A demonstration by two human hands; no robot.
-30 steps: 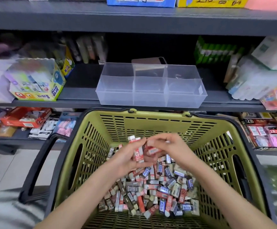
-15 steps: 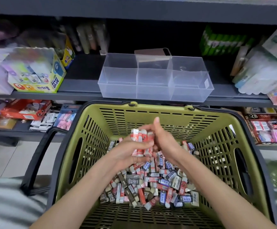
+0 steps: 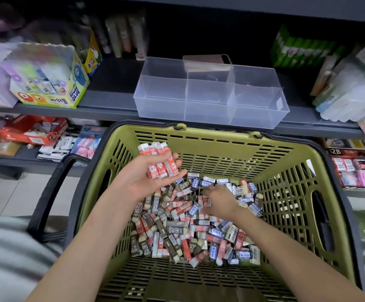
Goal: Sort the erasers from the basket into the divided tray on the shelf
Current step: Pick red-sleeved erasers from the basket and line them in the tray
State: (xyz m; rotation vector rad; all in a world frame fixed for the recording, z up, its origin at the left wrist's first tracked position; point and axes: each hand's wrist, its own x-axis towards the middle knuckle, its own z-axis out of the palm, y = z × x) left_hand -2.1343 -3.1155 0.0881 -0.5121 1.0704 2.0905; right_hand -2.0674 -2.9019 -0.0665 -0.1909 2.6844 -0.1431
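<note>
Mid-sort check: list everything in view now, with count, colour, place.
divided tray: one, clear, on the shelf, looks empty
basket: one, olive green, black rim, below the shelf
loose erasers: many, red, blue and dark, heaped in the basket
red erasers: a handful, red and white, held above the heap
glue box: one, yellow-green, shelf left of the tray
left hand: one, holds the red erasers
right hand: one, down among the loose erasers, grip unclear

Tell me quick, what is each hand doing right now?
Left hand: closed around a bunch of red erasers, palm up.
Right hand: down in the eraser pile in the basket; blurred, grip cannot be told.
</note>
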